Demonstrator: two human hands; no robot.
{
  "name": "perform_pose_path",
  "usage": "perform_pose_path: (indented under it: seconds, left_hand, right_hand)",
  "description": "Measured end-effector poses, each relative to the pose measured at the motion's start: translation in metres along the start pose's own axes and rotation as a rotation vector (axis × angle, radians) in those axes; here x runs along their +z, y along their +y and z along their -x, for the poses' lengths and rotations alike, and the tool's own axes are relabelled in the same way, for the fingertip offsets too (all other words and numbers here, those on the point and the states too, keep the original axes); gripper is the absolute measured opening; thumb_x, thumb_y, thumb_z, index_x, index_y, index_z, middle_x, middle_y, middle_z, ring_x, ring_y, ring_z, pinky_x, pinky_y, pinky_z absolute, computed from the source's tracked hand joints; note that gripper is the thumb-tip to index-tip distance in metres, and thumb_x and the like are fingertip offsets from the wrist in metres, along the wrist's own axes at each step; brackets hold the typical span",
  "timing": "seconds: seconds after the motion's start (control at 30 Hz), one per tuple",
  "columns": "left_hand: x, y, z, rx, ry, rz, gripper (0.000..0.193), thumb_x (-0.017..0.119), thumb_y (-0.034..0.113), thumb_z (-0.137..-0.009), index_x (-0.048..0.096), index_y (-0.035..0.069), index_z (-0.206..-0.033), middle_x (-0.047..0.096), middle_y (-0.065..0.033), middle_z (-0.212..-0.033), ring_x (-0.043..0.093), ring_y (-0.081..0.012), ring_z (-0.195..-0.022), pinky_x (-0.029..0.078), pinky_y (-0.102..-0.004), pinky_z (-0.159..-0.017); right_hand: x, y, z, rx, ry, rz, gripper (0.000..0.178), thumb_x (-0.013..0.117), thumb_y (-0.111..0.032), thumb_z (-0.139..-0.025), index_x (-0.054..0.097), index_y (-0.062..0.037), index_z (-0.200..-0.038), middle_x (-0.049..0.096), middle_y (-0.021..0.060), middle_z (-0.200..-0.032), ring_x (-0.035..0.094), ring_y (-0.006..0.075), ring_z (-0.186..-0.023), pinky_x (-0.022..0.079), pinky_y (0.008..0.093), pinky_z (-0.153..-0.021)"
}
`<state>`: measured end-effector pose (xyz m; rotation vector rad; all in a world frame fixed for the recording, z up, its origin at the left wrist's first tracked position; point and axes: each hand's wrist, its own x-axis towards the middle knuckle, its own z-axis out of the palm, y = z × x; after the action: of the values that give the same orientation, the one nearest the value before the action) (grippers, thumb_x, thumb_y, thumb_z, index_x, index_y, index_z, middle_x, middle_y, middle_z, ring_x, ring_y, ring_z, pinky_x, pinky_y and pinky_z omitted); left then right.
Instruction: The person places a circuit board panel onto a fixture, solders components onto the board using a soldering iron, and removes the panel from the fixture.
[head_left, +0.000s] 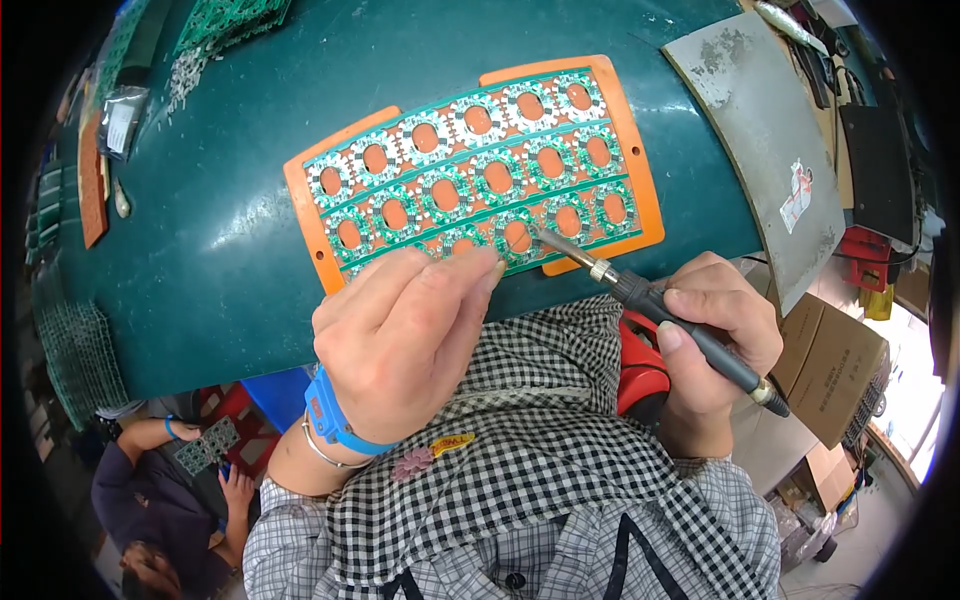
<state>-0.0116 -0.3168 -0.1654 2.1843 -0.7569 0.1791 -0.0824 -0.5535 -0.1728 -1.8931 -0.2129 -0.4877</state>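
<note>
My right hand (712,335) is closed around the dark handle of a soldering iron (690,335). Its metal tip points left, over the bottom row of a panel of round green circuit boards (497,176). Each ring-shaped board has a hole in the middle and small parts around it. The panel lies in an orange tray (632,150). My left hand (400,315) hovers at the tray's near edge, thumb and forefinger pinched on a thin strand that looks like solder wire (518,240), close to the iron's tip. It hides the lower left of the panel.
Stacked green boards (232,25) lie at the far left of the green table (230,300). A grey sheet (745,130) covers its right end. Cardboard boxes (830,365) stand at the lower right. At the lower left another person (160,490) holds a circuit board (207,447).
</note>
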Motion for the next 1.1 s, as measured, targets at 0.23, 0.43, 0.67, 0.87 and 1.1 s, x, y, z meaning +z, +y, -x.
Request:
perform_pose_path:
  seconds: [0.23,0.43,0.67,0.87,1.1]
  left_hand:
    - [0.006,-0.005,0.002,0.022,0.011,-0.028,0.018,0.076,-0.004,-0.077,0.071,0.002,-0.093,0.057,-0.0060,-0.063,0.053,-0.0145,-0.051,0.041,-0.0266,-0.047]
    - [0.000,0.001,0.000,0.067,-0.103,-0.016,0.030,0.079,-0.006,-0.067,0.068,0.001,-0.094,0.058,-0.0086,-0.068,0.061,-0.0228,-0.060,0.048,-0.0320,-0.051]
    - [0.015,0.000,-0.003,0.098,-0.010,0.015,0.020,0.078,-0.003,-0.075,0.071,0.003,-0.092,0.055,-0.0067,-0.063,0.055,-0.0184,-0.053,0.042,-0.0294,-0.048]
    - [0.019,0.000,-0.004,0.090,-0.020,-0.015,0.020,0.078,-0.003,-0.075,0.071,0.003,-0.092,0.055,-0.0071,-0.064,0.056,-0.0191,-0.054,0.042,-0.0304,-0.048]
    - [0.014,0.006,-0.003,0.079,-0.040,0.009,0.019,0.077,-0.004,-0.073,0.067,0.002,-0.088,0.059,-0.0080,-0.068,0.059,-0.0203,-0.058,0.046,-0.0302,-0.050]
  right_hand:
    - [0.000,-0.001,-0.001,-0.002,-0.013,0.000,0.021,0.073,0.002,-0.063,0.066,0.0051,-0.083,0.063,0.0121,-0.068,0.059,0.0233,-0.057,0.046,0.0315,-0.052]
    - [-0.008,-0.005,0.002,-0.015,0.016,-0.004,0.020,0.071,0.000,-0.065,0.065,0.0047,-0.083,0.063,0.0127,-0.069,0.058,0.0232,-0.058,0.046,0.0321,-0.054]
    - [-0.013,0.001,0.010,0.030,0.082,-0.036,0.021,0.069,0.002,-0.064,0.066,0.0053,-0.085,0.063,0.0127,-0.068,0.058,0.0229,-0.058,0.045,0.0320,-0.055]
    - [-0.012,-0.001,0.007,0.003,0.051,-0.012,0.020,0.070,0.003,-0.062,0.066,0.0043,-0.082,0.063,0.0126,-0.067,0.059,0.0239,-0.057,0.047,0.0320,-0.053]
    - [-0.017,-0.004,0.008,-0.074,-0.004,0.068,0.019,0.070,0.001,-0.063,0.065,0.0047,-0.082,0.062,0.0131,-0.067,0.059,0.0244,-0.056,0.048,0.0328,-0.054]
